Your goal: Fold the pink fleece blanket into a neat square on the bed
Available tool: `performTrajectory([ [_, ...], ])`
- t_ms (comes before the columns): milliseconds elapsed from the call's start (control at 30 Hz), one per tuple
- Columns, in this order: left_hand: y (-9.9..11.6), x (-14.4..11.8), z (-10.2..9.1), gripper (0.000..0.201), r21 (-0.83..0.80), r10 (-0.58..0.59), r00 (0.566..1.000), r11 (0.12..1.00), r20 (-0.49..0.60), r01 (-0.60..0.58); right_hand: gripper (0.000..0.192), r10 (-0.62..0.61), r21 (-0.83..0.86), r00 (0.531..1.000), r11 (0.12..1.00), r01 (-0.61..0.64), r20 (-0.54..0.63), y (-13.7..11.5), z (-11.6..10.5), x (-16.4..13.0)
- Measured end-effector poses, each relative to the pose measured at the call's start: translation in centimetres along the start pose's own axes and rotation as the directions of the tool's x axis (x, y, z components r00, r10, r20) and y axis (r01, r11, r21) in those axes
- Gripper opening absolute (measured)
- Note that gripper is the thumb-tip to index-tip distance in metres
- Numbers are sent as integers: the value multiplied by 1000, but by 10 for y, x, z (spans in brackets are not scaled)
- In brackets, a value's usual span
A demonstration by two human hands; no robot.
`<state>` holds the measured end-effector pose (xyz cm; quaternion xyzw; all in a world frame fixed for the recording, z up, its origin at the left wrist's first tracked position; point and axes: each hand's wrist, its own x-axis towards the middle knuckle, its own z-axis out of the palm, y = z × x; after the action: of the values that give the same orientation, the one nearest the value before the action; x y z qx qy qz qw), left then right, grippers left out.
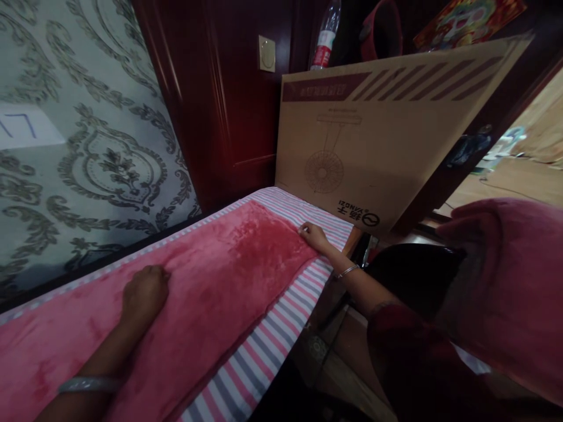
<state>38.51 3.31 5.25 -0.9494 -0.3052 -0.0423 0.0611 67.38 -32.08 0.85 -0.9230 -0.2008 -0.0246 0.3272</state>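
Note:
A pink plush blanket [220,275] lies folded lengthwise along a table covered with a striped cloth [255,357] in pink, grey and white. My left hand [146,293] rests on the plush as a fist, knuckles up, with a pale bangle on the wrist. What its curled fingers hold, if anything, is hidden underneath. At the far right corner of the blanket, my right hand [314,235] pinches the edge between thumb and fingers. A thin silver bracelet circles that wrist.
A large cardboard box [360,140] with a fan drawing stands behind the table's far end. Patterned wallpaper [114,164] and a dark red wooden panel [211,88] border the left side. More pink plush [514,281] drapes over a dark chair [417,275] on the right.

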Motion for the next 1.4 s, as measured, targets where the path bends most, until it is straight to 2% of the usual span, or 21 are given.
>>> performTrajectory([
  [200, 0, -3, 0, 45, -41, -58, 997, 998, -48, 56, 44, -95, 0, 988, 995, 95, 126, -2, -12, -8],
  [333, 0, -2, 1, 47, -57, -88, 993, 995, -75, 84, 47, -123, -49, 986, 990, 129, 113, -6, -4, -16],
  [467, -7, -1, 2, 43, -54, -4, 997, 999, -71, 0, 52, -73, -113, 994, 990, 82, 76, -11, -1, -10],
  [533, -15, 2, 0, 43, -87, 24, 994, 996, -106, -34, 52, -52, -125, 997, 990, 58, 49, -18, 0, 1],
  [633, -32, 11, -5, 43, -93, 8, 990, 995, -141, -21, 45, -59, -112, 998, 992, 62, 27, -36, 9, 27],
  [767, -58, 28, -6, 47, -36, -41, 998, 999, -55, 39, 38, -88, -71, 995, 993, 91, 40, -71, 36, 68],
  [933, -83, 50, 6, 50, -31, -57, 998, 998, 19, 58, 37, -61, -44, 997, 997, 64, 56, -104, 69, 115],
  [1033, -90, 60, 14, 47, -48, 6, 1000, 999, 28, -4, 33, 2, -65, 998, 998, 2, 61, -114, 81, 138],
  [1133, -94, 66, 19, 41, -102, 45, 999, 994, 19, -42, 36, 42, -94, 995, 995, -34, 89, -120, 89, 155],
  [1233, -95, 68, 18, 36, -163, -23, 1000, 986, 5, 24, 28, 29, -113, 996, 993, -19, 89, -125, 97, 167],
  [1300, -96, 70, 16, 36, -154, -106, 993, 983, -44, 98, 24, 17, -122, 999, 992, -11, 51, -127, 103, 171],
  [1400, -96, 75, 17, 39, -104, -172, 982, 981, -76, 164, 29, 15, -134, 1000, 991, -16, -3, -128, 114, 172],
])
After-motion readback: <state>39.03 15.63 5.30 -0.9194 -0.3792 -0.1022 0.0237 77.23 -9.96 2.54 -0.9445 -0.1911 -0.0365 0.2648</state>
